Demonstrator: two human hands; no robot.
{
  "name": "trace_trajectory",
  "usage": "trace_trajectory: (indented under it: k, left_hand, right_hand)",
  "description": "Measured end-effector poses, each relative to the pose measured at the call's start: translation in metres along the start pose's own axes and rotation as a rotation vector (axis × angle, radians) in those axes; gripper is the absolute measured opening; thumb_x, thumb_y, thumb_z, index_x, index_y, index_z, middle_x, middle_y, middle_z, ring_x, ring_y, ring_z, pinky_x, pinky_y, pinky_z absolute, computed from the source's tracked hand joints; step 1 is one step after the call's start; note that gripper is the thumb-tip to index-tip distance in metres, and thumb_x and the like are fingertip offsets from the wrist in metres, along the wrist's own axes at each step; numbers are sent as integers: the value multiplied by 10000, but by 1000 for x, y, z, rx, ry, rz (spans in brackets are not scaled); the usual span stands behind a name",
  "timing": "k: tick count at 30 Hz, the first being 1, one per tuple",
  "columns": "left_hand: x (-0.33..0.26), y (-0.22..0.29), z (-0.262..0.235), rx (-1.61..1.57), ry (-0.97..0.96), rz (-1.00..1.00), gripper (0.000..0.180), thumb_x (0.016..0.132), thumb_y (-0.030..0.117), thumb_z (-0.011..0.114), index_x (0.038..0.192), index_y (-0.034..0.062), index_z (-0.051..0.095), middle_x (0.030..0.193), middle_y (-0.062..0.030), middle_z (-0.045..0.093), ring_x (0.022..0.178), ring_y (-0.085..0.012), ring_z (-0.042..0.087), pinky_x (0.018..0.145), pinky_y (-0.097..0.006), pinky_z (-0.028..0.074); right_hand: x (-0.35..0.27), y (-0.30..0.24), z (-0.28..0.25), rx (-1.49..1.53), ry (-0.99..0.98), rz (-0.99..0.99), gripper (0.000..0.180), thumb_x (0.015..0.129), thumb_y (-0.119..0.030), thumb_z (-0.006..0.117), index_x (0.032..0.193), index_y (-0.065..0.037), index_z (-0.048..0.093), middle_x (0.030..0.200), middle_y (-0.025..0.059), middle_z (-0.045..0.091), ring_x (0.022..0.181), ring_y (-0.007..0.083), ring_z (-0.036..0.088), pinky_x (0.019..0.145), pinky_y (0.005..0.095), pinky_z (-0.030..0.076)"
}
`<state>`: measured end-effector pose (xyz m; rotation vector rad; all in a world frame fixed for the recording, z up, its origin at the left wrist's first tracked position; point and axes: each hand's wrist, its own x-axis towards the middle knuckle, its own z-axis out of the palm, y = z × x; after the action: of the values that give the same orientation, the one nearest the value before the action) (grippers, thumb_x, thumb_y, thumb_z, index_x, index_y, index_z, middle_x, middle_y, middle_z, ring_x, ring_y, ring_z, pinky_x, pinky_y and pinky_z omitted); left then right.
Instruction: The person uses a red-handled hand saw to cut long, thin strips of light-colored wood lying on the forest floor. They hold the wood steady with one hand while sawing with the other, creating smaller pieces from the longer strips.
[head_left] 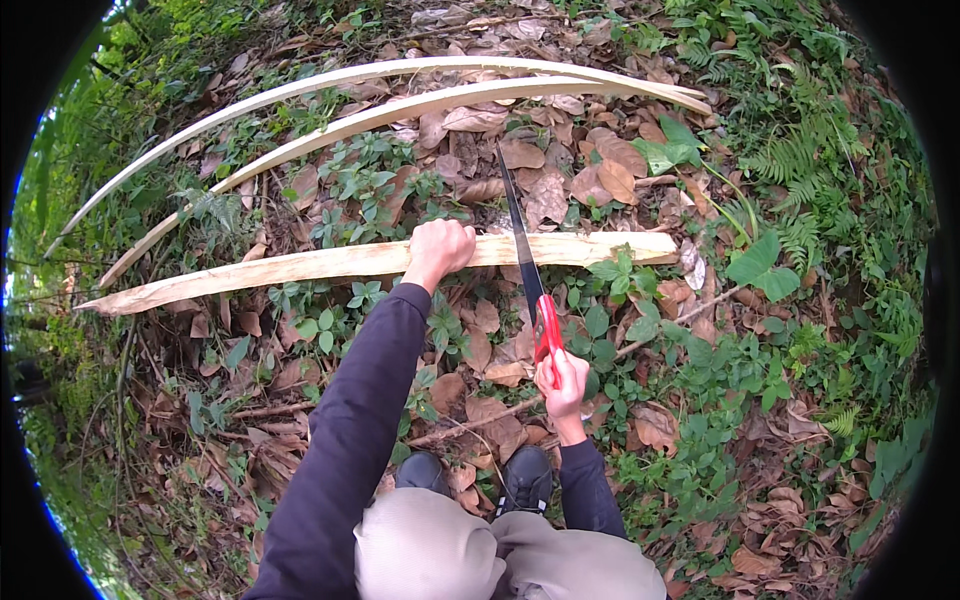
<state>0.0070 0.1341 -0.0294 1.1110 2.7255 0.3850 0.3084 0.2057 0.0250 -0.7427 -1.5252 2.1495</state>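
My left hand is closed on a pale, peeled wooden slat that lies across the ground, gripping it near its middle. My right hand grips the red handle of a hand saw. The dark saw blade crosses the slat just to the right of my left hand, its tip pointing away from me. The slat tapers to a point at its left end and is cut square at its right end.
Two more long pale slats lie side by side farther away. The ground is covered in dry brown leaves, small green plants and ferns. My dark shoes and light trousers show at the lower edge.
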Motion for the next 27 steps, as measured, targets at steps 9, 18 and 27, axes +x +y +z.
trace_trajectory:
  k: [9,18,27]
  left_hand:
    - [-1,12,-12,-100,-177,-196,516,930,370,444,807,-43,728,861,-303,702,828,-437,710,811,-496,561]
    - [27,-32,-6,28,-210,-76,545,952,376,379,881,-38,726,941,-286,706,896,-443,692,866,-526,531]
    - [12,-3,-21,51,-276,-175,578,952,401,363,976,-31,748,1016,-274,716,981,-411,701,917,-490,529]
  right_hand:
    - [-16,6,15,-170,53,28,455,1047,-213,420,630,-32,432,523,13,431,417,110,410,437,281,298]
    - [-101,-8,-3,-397,-29,-50,389,962,-160,470,595,-33,448,508,39,435,422,173,443,459,323,324]
    - [-58,-5,13,-203,-26,-45,415,1006,-190,457,626,-27,431,532,19,432,443,95,385,451,269,278]
